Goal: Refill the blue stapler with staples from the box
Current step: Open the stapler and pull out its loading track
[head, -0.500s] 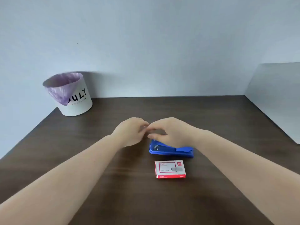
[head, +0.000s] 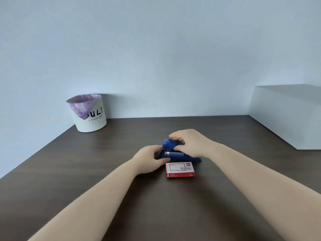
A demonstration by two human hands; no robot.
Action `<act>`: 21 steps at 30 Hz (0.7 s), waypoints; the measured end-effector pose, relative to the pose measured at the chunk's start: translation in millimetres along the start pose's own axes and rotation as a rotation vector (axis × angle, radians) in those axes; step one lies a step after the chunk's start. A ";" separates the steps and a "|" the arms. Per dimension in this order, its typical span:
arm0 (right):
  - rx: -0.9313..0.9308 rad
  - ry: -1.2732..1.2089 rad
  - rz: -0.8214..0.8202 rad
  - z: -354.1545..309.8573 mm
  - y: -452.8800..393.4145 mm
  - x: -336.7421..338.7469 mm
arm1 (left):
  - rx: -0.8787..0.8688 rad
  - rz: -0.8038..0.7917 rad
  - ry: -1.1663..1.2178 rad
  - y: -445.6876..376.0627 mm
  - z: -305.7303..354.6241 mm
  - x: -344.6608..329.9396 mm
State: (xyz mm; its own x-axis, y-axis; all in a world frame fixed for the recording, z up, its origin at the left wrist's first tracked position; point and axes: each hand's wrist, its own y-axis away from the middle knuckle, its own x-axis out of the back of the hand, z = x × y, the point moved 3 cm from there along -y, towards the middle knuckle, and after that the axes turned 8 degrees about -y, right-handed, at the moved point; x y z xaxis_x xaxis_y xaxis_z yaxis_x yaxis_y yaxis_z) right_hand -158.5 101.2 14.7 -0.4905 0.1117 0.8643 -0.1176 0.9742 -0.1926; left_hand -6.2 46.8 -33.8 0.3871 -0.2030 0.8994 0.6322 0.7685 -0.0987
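Soft, even daylight fills the scene, bright on the pale wall [head: 156, 49] and with no glare on the dark table [head: 104, 162]. Shadows are faint and diffuse: a soft one on the wall to the right of the bin [head: 87, 113], and thin ones under the forearms and hands. The picture is slightly soft overall, the small print on the box [head: 180, 169] is unreadable, and the wide lens bends the table edges outward.
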 end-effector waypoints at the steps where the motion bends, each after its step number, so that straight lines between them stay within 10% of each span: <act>1: 0.001 -0.006 -0.011 -0.6 -0.7 0.5 | 0.005 0.033 -0.002 -1.1 0.6 0.6; 21: -0.021 -0.623 0.202 19.8 9.0 24.5 | 0.042 0.127 0.000 -10.8 -12.1 0.9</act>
State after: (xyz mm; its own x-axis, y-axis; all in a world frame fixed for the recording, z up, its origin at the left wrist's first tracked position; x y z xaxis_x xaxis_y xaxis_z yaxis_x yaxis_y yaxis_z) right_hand -188.7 108.7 25.0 -0.9104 0.1647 0.3795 0.0435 0.9504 -0.3081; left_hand -4.6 31.0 -37.1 0.4621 -0.1023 0.8809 0.5494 0.8128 -0.1938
